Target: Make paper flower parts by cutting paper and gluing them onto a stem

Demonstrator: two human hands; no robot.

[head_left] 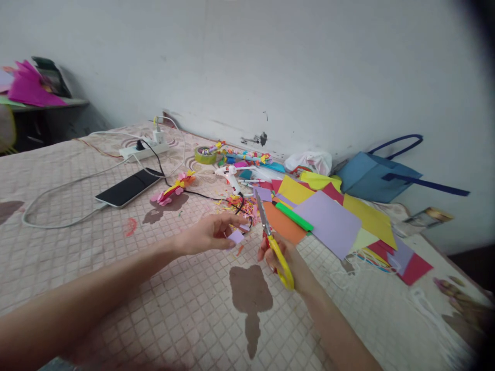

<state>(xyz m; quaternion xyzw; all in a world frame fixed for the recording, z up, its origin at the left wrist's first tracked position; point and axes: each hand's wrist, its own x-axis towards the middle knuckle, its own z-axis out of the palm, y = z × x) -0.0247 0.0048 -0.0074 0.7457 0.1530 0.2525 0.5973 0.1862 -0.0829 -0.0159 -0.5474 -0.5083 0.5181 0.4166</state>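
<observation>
In the middle of the head view, my left hand (pixel 211 233) pinches a small lilac paper piece (pixel 236 237) between thumb and fingers. My right hand (pixel 288 257), just to its right, grips scissors (pixel 279 257) with yellow handles, their blades pointing up and away from me. The blades look closed or nearly so, and they are apart from the paper piece. Beyond both hands lies a heap of tiny coloured paper scraps (pixel 235 203). A larger lilac sheet (pixel 328 221) and an orange sheet (pixel 284 224) lie to the right of the scissors.
A white glue gun (pixel 230 178) with a black cord stands behind the scraps. A tablet-like device (pixel 130 188), a power strip (pixel 143 150) and a paper flower piece (pixel 172 190) lie left. Green tape (pixel 204 154) and a blue bag (pixel 379 175) are near the wall.
</observation>
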